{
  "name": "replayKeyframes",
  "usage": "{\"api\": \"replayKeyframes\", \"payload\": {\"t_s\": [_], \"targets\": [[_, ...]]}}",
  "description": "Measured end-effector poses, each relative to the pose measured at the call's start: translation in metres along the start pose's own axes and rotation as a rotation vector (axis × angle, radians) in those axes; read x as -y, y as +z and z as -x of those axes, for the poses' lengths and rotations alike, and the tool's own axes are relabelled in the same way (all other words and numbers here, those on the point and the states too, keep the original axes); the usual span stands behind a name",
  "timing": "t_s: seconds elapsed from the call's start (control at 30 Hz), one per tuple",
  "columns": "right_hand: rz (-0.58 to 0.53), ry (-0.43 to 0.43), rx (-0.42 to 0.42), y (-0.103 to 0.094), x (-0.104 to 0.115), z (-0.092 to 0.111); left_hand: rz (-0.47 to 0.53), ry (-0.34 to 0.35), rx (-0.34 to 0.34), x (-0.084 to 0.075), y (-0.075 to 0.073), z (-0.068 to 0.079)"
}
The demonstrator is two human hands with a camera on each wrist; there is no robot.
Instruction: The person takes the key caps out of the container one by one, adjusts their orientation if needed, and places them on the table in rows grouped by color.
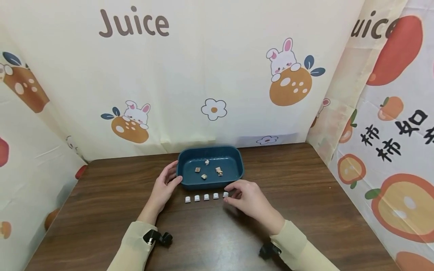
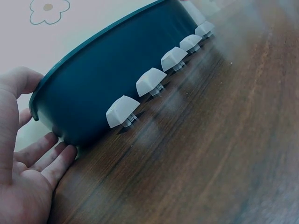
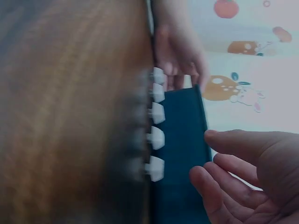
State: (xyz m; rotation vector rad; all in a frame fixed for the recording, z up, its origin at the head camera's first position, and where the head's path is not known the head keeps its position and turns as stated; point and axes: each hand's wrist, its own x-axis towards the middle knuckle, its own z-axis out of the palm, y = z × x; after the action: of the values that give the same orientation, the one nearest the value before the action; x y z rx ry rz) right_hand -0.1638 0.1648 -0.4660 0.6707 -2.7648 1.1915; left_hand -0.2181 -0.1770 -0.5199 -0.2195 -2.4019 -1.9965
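Several white keycaps (image 1: 206,197) stand in a row on the table, stems down, along the near side of a dark blue tray (image 1: 179,165). My left hand (image 1: 165,184) holds the tray's left end, thumb at the rim; in the left wrist view its other fingers (image 2: 60,161) lie against the lower wall. Over the rightmost keycap (image 3: 157,168) is my right hand (image 1: 249,197), thumb and forefinger bent and parted. In the right wrist view those fingertips (image 3: 200,176) are apart from the keycap, with nothing between them.
Inside the tray lie several small tan and whitish pieces (image 1: 197,170). The dark wooden table (image 1: 210,241) meets a printed cloth backdrop (image 1: 183,75) close behind the tray. Cloth also hangs at both sides. A small black camera (image 1: 159,238) is worn on each wrist.
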Motion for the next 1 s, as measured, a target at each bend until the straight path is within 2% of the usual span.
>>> {"api": "replayKeyframes", "payload": {"t_s": [0.2, 0.47, 0.77, 1.0], "targets": [[-0.002, -0.01, -0.012, -0.019, 0.007, -0.012, -0.005, 0.007, 0.006, 0.001, 0.002, -0.001], [0.002, -0.093, 0.017, -0.032, 0.01, -0.058, 0.007, 0.008, -0.004, -0.001, 0.001, 0.001], [0.03, -0.12, 0.059, -0.025, 0.012, -0.107, 0.012, 0.017, -0.008, 0.002, 0.001, 0.0], [0.009, -0.07, 0.093, -0.01, 0.0, -0.135, 0.002, 0.022, -0.002, 0.002, 0.0, 0.0]]}}
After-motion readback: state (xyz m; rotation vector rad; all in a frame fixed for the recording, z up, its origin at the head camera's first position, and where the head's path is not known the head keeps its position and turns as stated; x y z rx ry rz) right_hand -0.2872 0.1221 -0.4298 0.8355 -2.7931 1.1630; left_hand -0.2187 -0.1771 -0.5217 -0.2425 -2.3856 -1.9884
